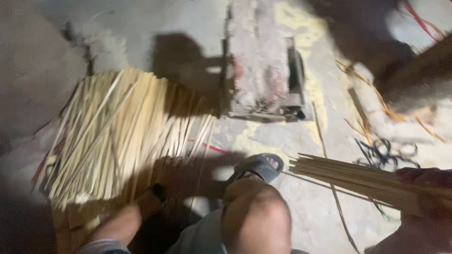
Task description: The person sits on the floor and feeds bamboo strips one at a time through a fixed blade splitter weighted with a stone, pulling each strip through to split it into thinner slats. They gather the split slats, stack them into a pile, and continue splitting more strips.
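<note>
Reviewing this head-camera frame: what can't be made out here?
- Left hand: blurred and in shadow; its fingers and grip are unreadable.
- Right hand: cut by the right edge; only partly seen around the bundle of sticks.
- Stick pile: motion blur merges single sticks.
- Dark tangle on the floor: too blurred to identify.
- Top-right corner: a dark smeared shape.

Everything sits on a rough grey concrete floor (292,141) with patchy yellow stains. A big fanned-out pile of pale yellow split bamboo sticks (113,131) lies on the left. Behind it there's a worn, dusty brick-like block (261,70). Over on the right, a tangle of black wire (386,153) and some loose orange strips (372,94). A thin red string (212,147) lies by the pile.
</note>
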